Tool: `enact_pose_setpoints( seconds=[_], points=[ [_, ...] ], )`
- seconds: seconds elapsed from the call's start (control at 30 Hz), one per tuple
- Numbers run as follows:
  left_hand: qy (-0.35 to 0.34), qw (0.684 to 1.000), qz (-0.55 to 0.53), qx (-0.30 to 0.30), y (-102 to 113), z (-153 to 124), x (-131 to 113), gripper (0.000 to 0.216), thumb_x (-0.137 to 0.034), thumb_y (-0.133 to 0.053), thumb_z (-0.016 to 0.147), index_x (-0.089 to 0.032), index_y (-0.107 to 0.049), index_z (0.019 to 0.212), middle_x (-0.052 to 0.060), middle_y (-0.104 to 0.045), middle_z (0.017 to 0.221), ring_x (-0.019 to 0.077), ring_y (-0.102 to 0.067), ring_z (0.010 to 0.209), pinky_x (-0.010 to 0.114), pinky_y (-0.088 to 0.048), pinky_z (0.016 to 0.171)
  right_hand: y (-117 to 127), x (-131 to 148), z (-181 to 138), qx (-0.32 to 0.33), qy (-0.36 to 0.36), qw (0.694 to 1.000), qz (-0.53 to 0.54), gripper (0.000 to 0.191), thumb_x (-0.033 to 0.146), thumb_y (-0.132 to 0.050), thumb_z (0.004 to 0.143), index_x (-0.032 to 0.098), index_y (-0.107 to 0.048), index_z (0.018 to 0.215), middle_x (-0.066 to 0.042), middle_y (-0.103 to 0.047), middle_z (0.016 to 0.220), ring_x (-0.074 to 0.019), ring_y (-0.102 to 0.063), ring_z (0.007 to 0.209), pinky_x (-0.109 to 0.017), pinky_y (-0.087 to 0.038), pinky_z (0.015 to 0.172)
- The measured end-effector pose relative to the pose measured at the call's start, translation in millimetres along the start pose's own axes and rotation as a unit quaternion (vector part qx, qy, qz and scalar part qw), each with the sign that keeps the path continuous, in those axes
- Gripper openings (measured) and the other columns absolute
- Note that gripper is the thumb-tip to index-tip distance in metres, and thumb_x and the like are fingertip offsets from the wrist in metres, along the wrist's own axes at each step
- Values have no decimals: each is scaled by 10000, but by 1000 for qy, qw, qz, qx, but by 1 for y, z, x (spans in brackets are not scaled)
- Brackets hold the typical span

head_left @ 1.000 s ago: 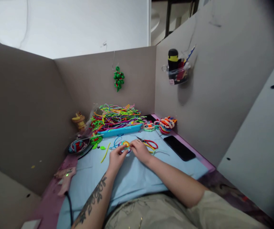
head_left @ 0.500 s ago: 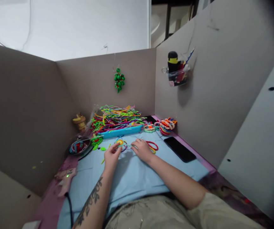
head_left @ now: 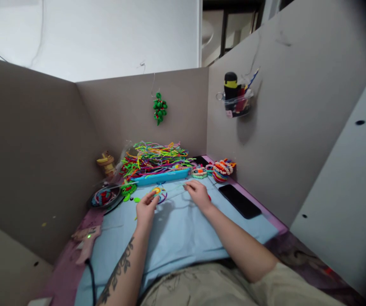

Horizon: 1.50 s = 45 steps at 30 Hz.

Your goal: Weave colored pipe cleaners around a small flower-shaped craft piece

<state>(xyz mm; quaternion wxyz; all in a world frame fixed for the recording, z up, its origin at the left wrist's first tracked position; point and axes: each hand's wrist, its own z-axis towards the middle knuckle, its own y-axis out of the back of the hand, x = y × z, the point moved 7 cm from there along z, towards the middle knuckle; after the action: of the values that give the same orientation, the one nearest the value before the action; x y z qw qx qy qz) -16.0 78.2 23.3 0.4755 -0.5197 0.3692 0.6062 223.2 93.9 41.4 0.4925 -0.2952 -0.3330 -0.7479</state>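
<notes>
My left hand (head_left: 147,205) pinches a small coiled pipe cleaner piece (head_left: 158,191) in yellow and orange; the fingers cover part of it. A purple and blue curve (head_left: 164,197) shows beside it; whether it is joined on, I cannot tell. To the right, my right hand (head_left: 198,194) is closed at the fingertips on a thin pale strand (head_left: 180,185), which seems to run toward the left hand. Both hands are just above the blue cloth (head_left: 183,233). Something red pokes out from behind the right hand.
Behind the hands, a blue tray (head_left: 162,176) holds a heap of pipe cleaners (head_left: 157,155). A bowl (head_left: 105,196), a green figure (head_left: 128,190) and a pink glue gun (head_left: 87,242) are at left. On the right lie a phone (head_left: 239,200) and a striped figure (head_left: 223,170).
My right hand has moved right and slightly up, widening the gap between the hands. My left hand has shifted a little left with the coiled piece.
</notes>
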Motion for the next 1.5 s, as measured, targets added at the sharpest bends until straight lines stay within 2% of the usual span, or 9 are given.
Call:
enact_pose_setpoints(
  seconds=[0.1,0.17,0.33,0.47,0.57,0.8,1.03,1.3,1.5],
  points=[
    [12,1000,-10,14,-4,-2,0,564,-409,-764,511,-97,-669,971,2,-588,588,69,-439,460,193,-335,431,-2,-6,-1,-10,-74,985,155,214,383,-565,770,188,-636,821,-29,-634,757,-175,-620,699,-318,-494,681],
    [21,999,-18,28,-6,-3,0,558,-405,-768,508,-92,-669,960,-15,-553,554,59,-411,442,190,-316,423,-5,-8,-1,-7,-99,971,217,235,410,-589,747,184,-624,802,-20,-633,736,-174,-631,678,-313,-504,664],
    [54,996,-43,47,-10,-3,5,583,-410,-780,489,-98,-662,967,-35,-517,542,41,-378,423,180,-264,413,-15,-21,-2,3,-152,946,285,286,446,-645,687,173,-619,768,-10,-626,712,-148,-621,632,-285,-510,630],
    [66,994,-52,69,-11,1,12,591,-430,-785,474,-105,-662,951,-32,-524,556,48,-398,432,183,-261,420,-26,-34,-6,19,-246,905,348,357,459,-716,592,153,-617,746,-9,-627,687,-123,-605,572,-262,-501,587],
    [65,993,-51,81,-12,4,18,596,-437,-784,478,-106,-660,959,-27,-535,558,51,-404,431,185,-262,418,-29,-35,-9,23,-285,877,386,348,429,-745,565,151,-609,724,0,-613,648,-105,-587,541,-262,-495,591],
    [64,995,-47,66,-8,7,24,608,-443,-785,471,-113,-663,968,-27,-538,557,69,-445,457,195,-300,441,-28,-30,-10,12,-294,864,410,332,405,-763,546,165,-604,711,-3,-614,653,-104,-570,527,-275,-489,584],
    [60,996,-45,42,-4,6,21,571,-420,-778,490,-111,-661,956,-44,-497,529,53,-392,426,194,-280,424,-28,-27,-11,15,-299,858,417,326,388,-768,546,160,-606,713,4,-613,664,-92,-560,529,-262,-480,586],
    [83,992,-55,78,-15,-3,12,601,-411,-798,456,-97,-662,951,-35,-516,533,56,-390,436,194,-248,441,-23,-41,-8,-63,-289,849,438,339,367,-794,502,161,-609,698,20,-607,640,-91,-566,533,-248,-489,579],
    [93,989,-72,90,-17,-3,15,548,-368,-806,460,-113,-672,926,-48,-511,511,43,-364,425,190,-229,442,-24,-41,-9,-64,-287,842,452,329,357,-794,516,164,-607,706,25,-613,636,-82,-570,525,-226,-486,565]
  ],
)
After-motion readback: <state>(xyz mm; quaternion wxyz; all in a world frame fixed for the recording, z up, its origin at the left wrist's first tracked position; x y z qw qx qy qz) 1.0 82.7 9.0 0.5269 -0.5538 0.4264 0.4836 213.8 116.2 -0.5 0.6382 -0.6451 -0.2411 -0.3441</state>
